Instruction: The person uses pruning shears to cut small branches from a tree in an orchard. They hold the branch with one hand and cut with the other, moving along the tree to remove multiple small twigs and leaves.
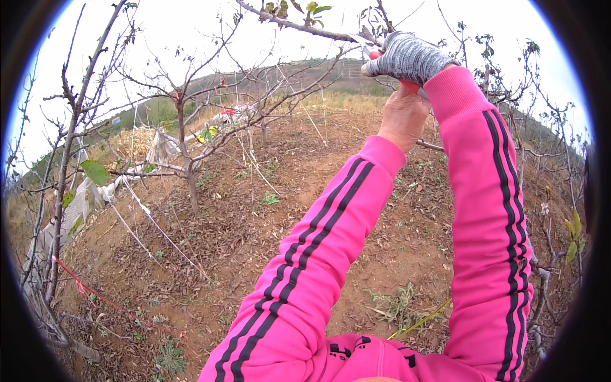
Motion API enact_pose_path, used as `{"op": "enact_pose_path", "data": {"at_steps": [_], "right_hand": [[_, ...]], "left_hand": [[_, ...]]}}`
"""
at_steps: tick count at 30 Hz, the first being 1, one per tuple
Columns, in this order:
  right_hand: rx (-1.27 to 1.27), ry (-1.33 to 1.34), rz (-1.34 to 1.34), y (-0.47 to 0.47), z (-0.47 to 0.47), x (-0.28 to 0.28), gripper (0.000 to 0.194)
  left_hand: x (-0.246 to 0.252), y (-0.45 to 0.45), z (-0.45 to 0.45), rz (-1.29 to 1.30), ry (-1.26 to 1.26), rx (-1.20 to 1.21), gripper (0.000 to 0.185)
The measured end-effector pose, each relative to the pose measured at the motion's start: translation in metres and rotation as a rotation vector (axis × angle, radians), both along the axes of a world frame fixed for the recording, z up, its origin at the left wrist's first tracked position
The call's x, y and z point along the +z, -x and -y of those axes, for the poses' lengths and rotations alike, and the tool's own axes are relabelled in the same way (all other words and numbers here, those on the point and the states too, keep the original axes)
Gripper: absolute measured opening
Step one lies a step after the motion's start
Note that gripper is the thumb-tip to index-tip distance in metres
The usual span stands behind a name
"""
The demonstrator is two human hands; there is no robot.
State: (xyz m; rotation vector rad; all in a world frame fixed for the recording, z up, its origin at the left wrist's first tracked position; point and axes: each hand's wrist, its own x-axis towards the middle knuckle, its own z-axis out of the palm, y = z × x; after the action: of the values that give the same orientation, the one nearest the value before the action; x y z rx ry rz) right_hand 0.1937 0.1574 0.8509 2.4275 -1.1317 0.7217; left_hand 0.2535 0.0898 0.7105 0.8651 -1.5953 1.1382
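Observation:
In a grey knitted fingerless glove, my right hand (410,56) is raised high and closed around red-handled pruning shears (375,55). Their pale metal blades lie against a bare tree branch (305,28), close to where it meets other twigs. Just below, my bare left hand (405,117) is wrapped around the lower red part of the shears, touching the gloved hand. Its fingers are mostly hidden from me. A few green and brown leaves (315,9) hang on the branch, left of the blades.
Leafless fruit trees (184,129) stand ahead and at the left. Pale cords (162,229) and a red string (110,301) slant to the ground. White sheeting (90,196) lies at left. Twiggy branches (544,281) crowd my right side. Dry leaves cover sloping brown soil (296,210).

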Motion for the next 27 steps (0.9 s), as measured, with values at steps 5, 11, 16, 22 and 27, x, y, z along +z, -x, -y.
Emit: {"op": "enact_pose_path", "data": {"at_steps": [5,11,16,22,27], "right_hand": [[-0.034,0.010,0.083,-0.011,0.013,-0.007,0.071],[-0.135,0.062,0.157,-0.014,0.019,-0.010,0.069],[-0.257,0.205,0.219,-0.028,0.029,-0.007,0.073],[-0.441,0.306,0.221,-0.046,0.044,-0.012,0.073],[-0.493,0.197,0.259,-0.058,0.051,-0.017,0.068]], "left_hand": [[-0.004,-0.003,0.015,-0.034,0.082,-0.128,0.023],[-0.001,-0.004,0.036,-0.008,0.199,-0.219,0.020],[0.006,-0.012,0.048,0.068,0.291,-0.228,0.021],[0.006,-0.011,0.064,0.010,0.127,-0.700,0.025],[-0.005,-0.043,0.059,0.192,0.139,-0.377,0.025]]}}
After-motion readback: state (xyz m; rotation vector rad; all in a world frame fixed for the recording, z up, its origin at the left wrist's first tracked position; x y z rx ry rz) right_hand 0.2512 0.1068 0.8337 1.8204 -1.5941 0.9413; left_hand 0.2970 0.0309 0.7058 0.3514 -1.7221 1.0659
